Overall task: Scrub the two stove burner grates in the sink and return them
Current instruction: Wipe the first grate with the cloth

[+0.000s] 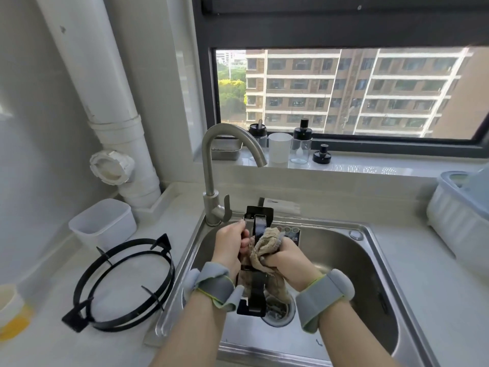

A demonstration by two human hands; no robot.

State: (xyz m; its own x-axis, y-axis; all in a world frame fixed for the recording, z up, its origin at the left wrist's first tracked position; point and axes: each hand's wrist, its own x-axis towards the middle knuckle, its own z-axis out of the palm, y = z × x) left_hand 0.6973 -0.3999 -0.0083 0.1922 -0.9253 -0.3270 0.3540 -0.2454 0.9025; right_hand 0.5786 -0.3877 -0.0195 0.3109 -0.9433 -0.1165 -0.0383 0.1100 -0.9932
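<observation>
Over sink [370,263]: your left hand [229,246] grips first grate [257,298], right hand [289,263] clutches cloth [267,243] | second grate [124,283] beside sink; neither returned.

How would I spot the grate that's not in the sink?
Find the steel sink. On the pale counter left of it, in front of a white tub, lies a black ring grate. Unlike the other grate, held over the sink with a cloth, it lies flat, untouched.

Black grate [258,226], beige cloth [267,246], steel-grey sink [370,260].
</observation>
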